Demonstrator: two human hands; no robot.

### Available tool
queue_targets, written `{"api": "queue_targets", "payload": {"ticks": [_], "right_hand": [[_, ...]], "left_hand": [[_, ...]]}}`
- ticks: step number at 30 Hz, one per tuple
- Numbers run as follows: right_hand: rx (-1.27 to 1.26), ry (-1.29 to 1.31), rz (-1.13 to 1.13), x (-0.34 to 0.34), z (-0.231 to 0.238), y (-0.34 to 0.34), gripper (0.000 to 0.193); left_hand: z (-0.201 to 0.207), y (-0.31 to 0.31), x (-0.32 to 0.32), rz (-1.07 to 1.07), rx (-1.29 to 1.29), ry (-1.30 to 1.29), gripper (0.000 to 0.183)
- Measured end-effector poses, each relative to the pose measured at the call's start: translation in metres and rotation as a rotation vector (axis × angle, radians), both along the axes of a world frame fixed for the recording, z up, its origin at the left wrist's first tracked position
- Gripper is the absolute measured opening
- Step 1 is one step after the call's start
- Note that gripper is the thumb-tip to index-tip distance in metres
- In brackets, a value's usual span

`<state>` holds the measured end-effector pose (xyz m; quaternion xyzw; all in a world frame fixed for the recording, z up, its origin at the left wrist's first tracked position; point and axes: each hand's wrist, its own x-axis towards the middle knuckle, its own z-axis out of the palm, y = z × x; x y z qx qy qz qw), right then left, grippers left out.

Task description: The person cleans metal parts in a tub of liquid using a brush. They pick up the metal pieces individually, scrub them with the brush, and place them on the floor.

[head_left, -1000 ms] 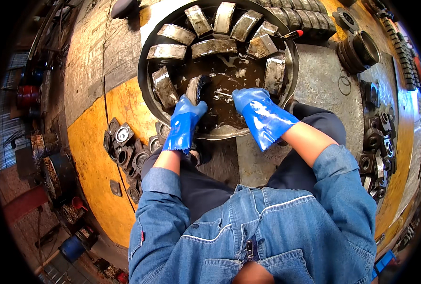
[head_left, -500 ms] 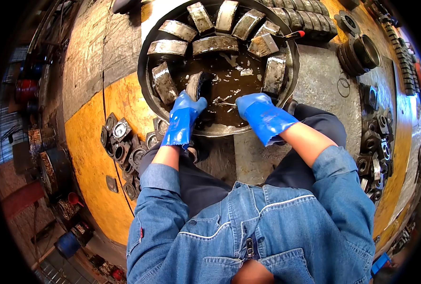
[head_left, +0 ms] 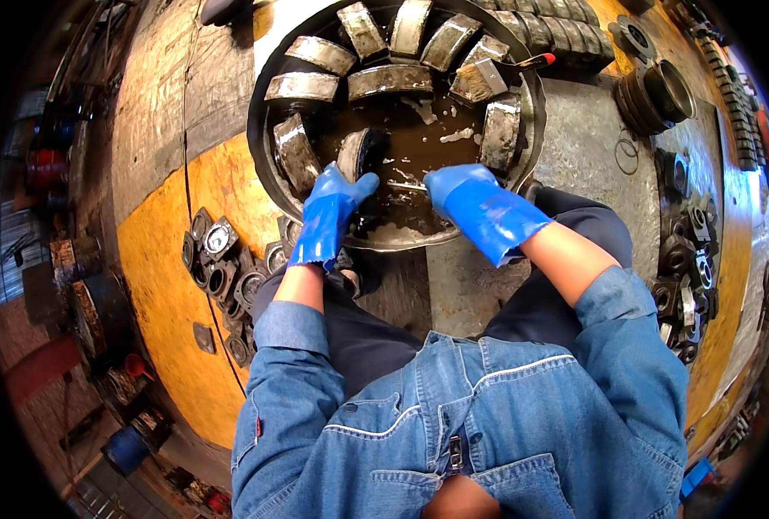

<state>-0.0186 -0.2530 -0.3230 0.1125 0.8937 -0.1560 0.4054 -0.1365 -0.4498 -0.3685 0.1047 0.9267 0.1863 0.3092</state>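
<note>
Both my hands wear blue rubber gloves over a wide round metal pan (head_left: 536, 147) of dark liquid. My left hand (head_left: 337, 190) is closed on the near end of a curved metal shell (head_left: 352, 154), its thumb pointing right. My right hand (head_left: 458, 186) grips a thin metal tool (head_left: 408, 186); its shaft points left toward the shell, and its handle is hidden in the glove. Another curved shell (head_left: 296, 154) leans at the pan's left side, near my left hand. A paintbrush (head_left: 479, 82) with a red-tipped dark handle rests across shells at the right.
Several more curved shells (head_left: 391, 82) line the pan's far side. Stacked dark shells (head_left: 557, 35) stand beyond it. Small flanged metal parts (head_left: 229, 268) lie in a pile on the left; metal rings (head_left: 657, 99) and more parts (head_left: 682, 259) are on the right.
My right hand has shifted slightly left and up, and the tool's shaft with it. The left hand keeps its grip on the shell, almost unmoved.
</note>
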Motion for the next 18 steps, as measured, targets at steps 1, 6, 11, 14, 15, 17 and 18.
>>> {"api": "queue_targets", "payload": {"ticks": [1, 6, 11, 14, 15, 17, 18], "right_hand": [[0.034, -0.034, 0.007, 0.001, -0.005, 0.000, 0.032], [0.087, -0.044, 0.053, 0.003, -0.018, 0.003, 0.032], [0.109, 0.238, 0.078, 0.040, 0.024, 0.026, 0.026], [0.342, 0.299, 0.200, 0.062, 0.022, 0.032, 0.027], [0.387, 0.257, 0.242, 0.066, 0.020, 0.035, 0.028], [0.395, 0.349, 0.291, 0.088, 0.004, 0.055, 0.030], [0.387, 0.379, 0.266, 0.092, 0.009, 0.051, 0.027]], "left_hand": [[0.002, 0.003, -0.001, 0.007, 0.010, -0.017, 0.082], [0.040, 0.010, 0.013, 0.056, 0.046, -0.010, 0.074], [0.043, -0.011, 0.018, 0.137, 0.380, -0.158, 0.067], [0.012, -0.022, 0.006, 0.120, 0.543, -0.102, 0.065], [-0.001, -0.024, 0.000, 0.036, 0.520, -0.009, 0.065], [0.008, -0.017, 0.004, 0.073, 0.471, -0.001, 0.066], [0.016, -0.018, 0.006, 0.098, 0.438, 0.005, 0.067]]}}
